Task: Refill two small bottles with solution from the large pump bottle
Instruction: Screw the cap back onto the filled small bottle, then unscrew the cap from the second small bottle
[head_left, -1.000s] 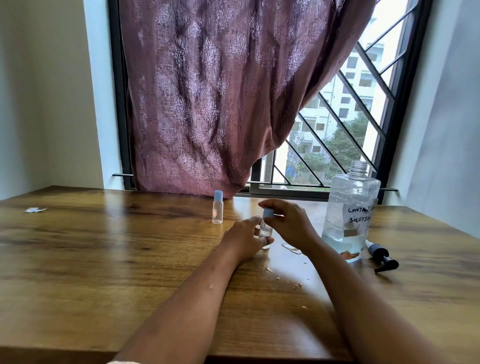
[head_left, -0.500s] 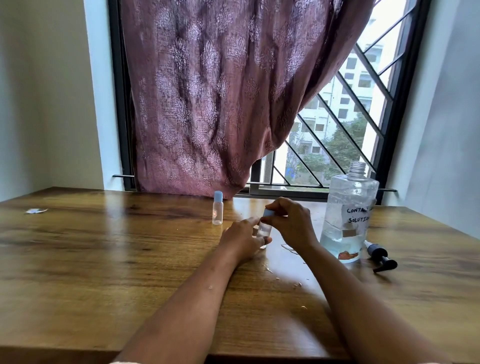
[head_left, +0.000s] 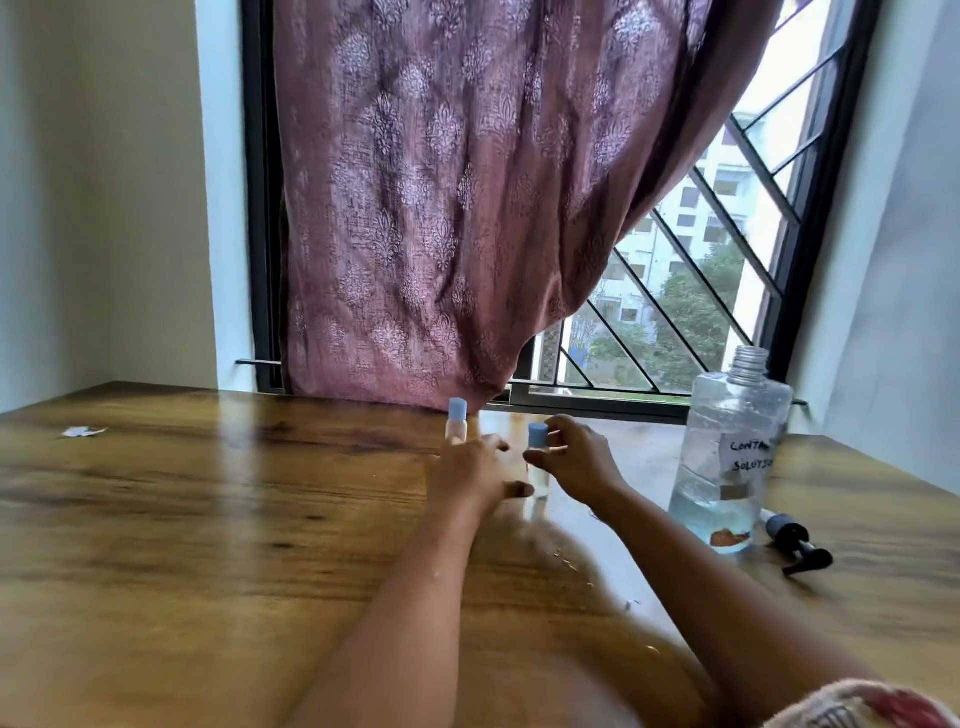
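I see the right hand (head_left: 576, 462) pinch a small blue-capped bottle (head_left: 538, 435) standing mid-way across the table (head_left: 208, 519). The left hand (head_left: 475, 478) is spread just beside it. The big bottle (head_left: 727, 467) on the right holds a little clear liquid.

Blue-capped far small bottle (head_left: 457, 423) and near small bottle (head_left: 538, 439) stand upright. The large bottle (head_left: 727, 457) stands uncapped at right, its pump (head_left: 794, 540) lying beside it.

The right hand (head_left: 576, 462) is curling round a capped bottle (head_left: 538, 436) standing on the table (head_left: 234, 519). The left hand (head_left: 475, 475) is lying relaxed at its 9 o'clock. A second bottle (head_left: 457, 418) is standing at 11 o'clock, and the large bottle (head_left: 730, 457) at 3 o'clock, with the pump (head_left: 795, 540) lying beside it.
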